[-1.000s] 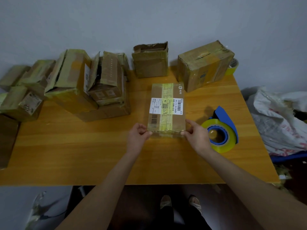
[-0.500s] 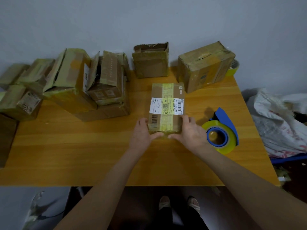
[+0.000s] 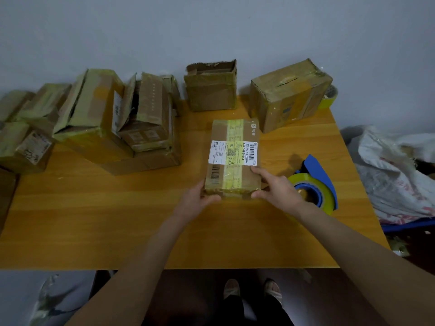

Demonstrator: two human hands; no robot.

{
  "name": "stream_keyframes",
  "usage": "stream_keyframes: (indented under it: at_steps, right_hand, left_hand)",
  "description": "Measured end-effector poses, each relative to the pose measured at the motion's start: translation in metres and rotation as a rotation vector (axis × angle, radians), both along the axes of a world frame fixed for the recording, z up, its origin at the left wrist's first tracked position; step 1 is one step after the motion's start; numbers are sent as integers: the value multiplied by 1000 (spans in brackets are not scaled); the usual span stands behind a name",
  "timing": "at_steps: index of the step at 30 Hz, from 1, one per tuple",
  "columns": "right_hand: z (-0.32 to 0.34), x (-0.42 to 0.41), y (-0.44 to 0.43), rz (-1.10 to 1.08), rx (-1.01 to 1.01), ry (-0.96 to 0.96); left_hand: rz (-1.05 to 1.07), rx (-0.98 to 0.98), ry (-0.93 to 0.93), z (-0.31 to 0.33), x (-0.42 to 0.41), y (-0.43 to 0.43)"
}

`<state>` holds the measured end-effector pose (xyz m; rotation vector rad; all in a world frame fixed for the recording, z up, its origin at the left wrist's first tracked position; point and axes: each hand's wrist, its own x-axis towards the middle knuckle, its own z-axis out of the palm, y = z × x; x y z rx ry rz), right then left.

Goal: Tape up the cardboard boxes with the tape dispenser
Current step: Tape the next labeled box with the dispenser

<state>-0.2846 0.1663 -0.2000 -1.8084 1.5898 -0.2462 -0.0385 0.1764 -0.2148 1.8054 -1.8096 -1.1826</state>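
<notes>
Of the left hand only the thumb is seen, curled onto the near face of the box; its fingers are hidden behind the near left corner. The near right corner is gripped by the right hand, thumb pressed to the near face, fingers laid together along the right edge. The dispenser is partly covered by the right wrist. The pile of boxes at the left is cut off by the frame. A roll is half hidden behind the taped box at back right.

The box is laid flat at the middle of the table, its long axis pointed away from the person, with yellow tape run along that axis across the label.

An open box is stood at the back; its contents cannot be made out.
</notes>
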Motion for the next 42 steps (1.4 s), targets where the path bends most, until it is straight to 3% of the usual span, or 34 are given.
stream_keyframes:
  at_steps: [4, 7, 10, 14, 18, 23, 26, 30, 32, 36, 39, 42]
  right_hand:
    - [1, 11, 4, -82, -26, -4]
    - [7, 22, -1, -160, 4, 69]
    - [9, 32, -3, -78, -14, 207]
    - [6, 40, -1, -35, -8, 163]
    - [12, 44, 7, 96, -3, 71]
    - [37, 18, -29, -281, -288, 162]
    - [44, 6, -50, -257, -139, 266]
    - [49, 8, -51, -75, -9, 428]
    - [51, 10, -49, -49, -13, 475]
    - [54, 15, -54, -73, -60, 412]
    - [51, 18, -54, -23, 70, 372]
    - [46, 16, -36, 19, 69, 485]
  left_hand:
    - [127, -41, -98, 4, -19, 1]
    - [219, 7, -7, 11, -33, -2]
    - [286, 35, 70, 8, -40, -5]
    - [181, -37, -149, 13, -22, -17]
    - [247, -161, -365, 26, -4, -37]
    - [-123, -204, -653, 37, -36, -20]
    - [-274, -161, -762, 38, -36, -16]
    - [-174, -173, -802, 37, -6, -24]
    - [33, -210, -709, 36, -4, -19]
    - [588, -60, -171, 39, -30, -4]
    - [614, 149, 254, 36, -52, 4]
    - [558, 147, 312, 35, -65, -1]
